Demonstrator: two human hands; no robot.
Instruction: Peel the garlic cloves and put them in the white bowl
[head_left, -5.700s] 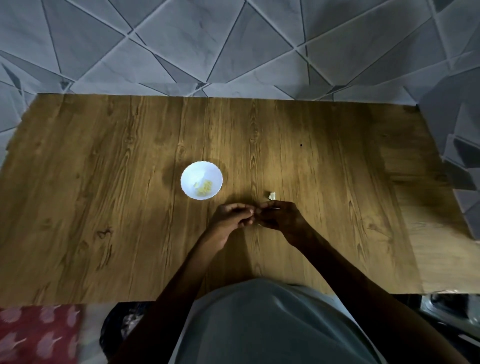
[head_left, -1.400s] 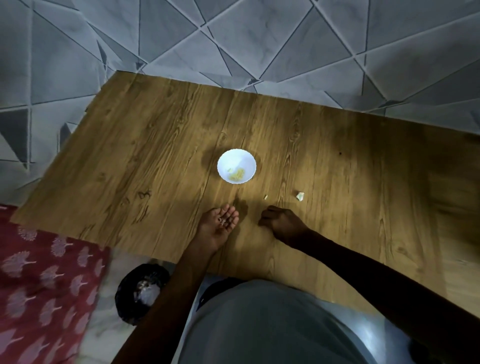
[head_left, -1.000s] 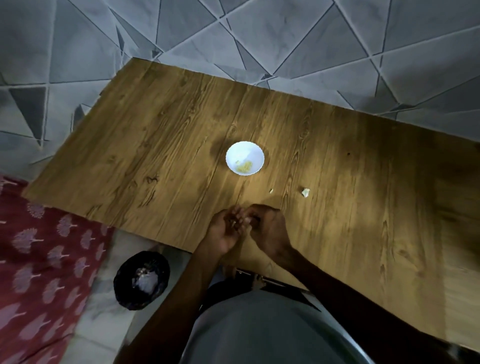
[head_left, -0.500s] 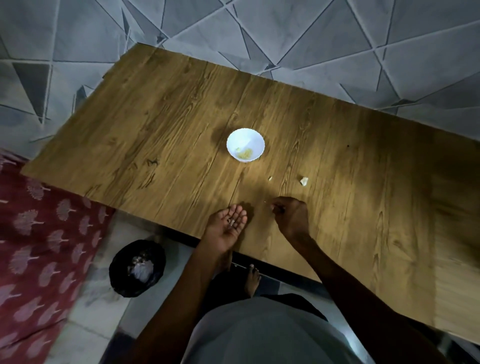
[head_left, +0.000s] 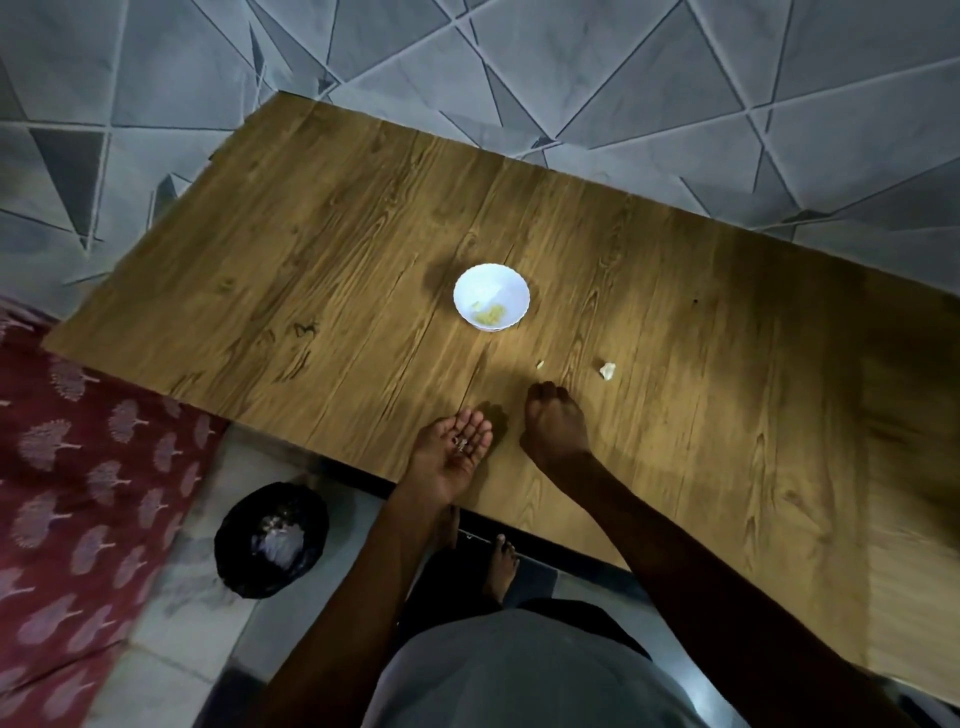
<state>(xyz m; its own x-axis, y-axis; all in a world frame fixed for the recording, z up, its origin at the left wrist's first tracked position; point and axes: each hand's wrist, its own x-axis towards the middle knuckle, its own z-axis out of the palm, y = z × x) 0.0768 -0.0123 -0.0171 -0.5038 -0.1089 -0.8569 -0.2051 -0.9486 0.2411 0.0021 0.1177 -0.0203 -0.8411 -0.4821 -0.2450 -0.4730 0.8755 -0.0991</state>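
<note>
The white bowl (head_left: 491, 280) stands mid-table with several peeled yellowish cloves (head_left: 491, 314) inside. An unpeeled garlic clove (head_left: 607, 370) lies on the wood to the bowl's right, and a tiny pale scrap (head_left: 540, 365) lies closer to me. My left hand (head_left: 452, 452) lies palm up at the table's near edge, fingers straight, with small bits of peel (head_left: 462, 444) resting in the palm. My right hand (head_left: 553, 421) rests on the table just below the scrap with its fingers curled under. I see nothing held in it.
The wooden table (head_left: 311, 270) stands on a grey triangle-patterned floor. A black bin bag (head_left: 271, 540) with white scraps sits on the floor below the table's near edge, left of my arm. A red patterned cloth (head_left: 78, 467) lies at the far left.
My hands met at the table's edge a second ago, then parted. The left palm stays upturned with peel bits, and the right hand has moved forward towards the small scrap.
</note>
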